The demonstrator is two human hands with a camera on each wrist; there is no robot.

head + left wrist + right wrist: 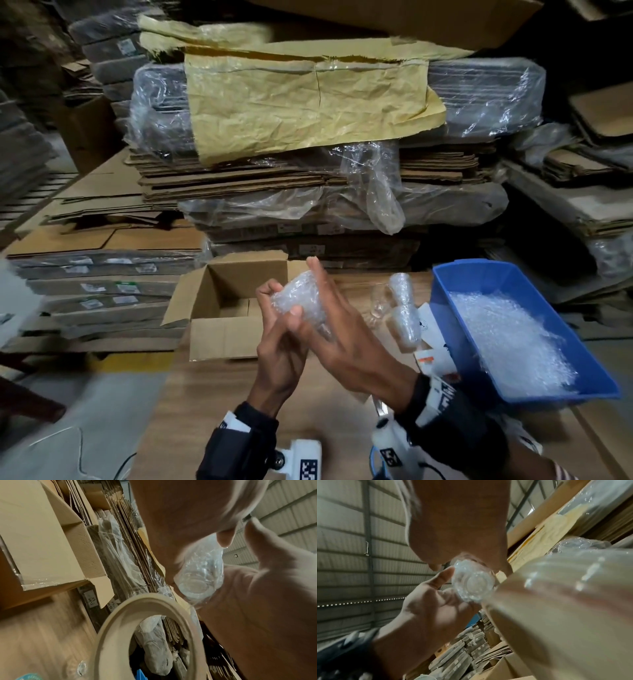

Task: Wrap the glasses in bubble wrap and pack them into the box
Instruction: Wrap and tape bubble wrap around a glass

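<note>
Both hands up over the tabletop [212, 404]: left hand [279, 346] curls its fingers round the bubble-wrapped glass [301, 301], right hand [346, 339] presses straight fingers against it. Beyond, the open box [219, 332]; two wrapped glasses [404, 308] beside the blue bin [445, 308].

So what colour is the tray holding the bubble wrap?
Blue; the tray shows best in the head view.

Storage area, dim light. Flattened cardboard stacks [308, 178], several film-wrapped, fill the rear; crumpled yellow paper [301, 102] draped over top. Wood-grain tabletop [219, 404] in fgd. Grey floor [85, 411] at left. Corrugated metal wall [351, 547].
</note>
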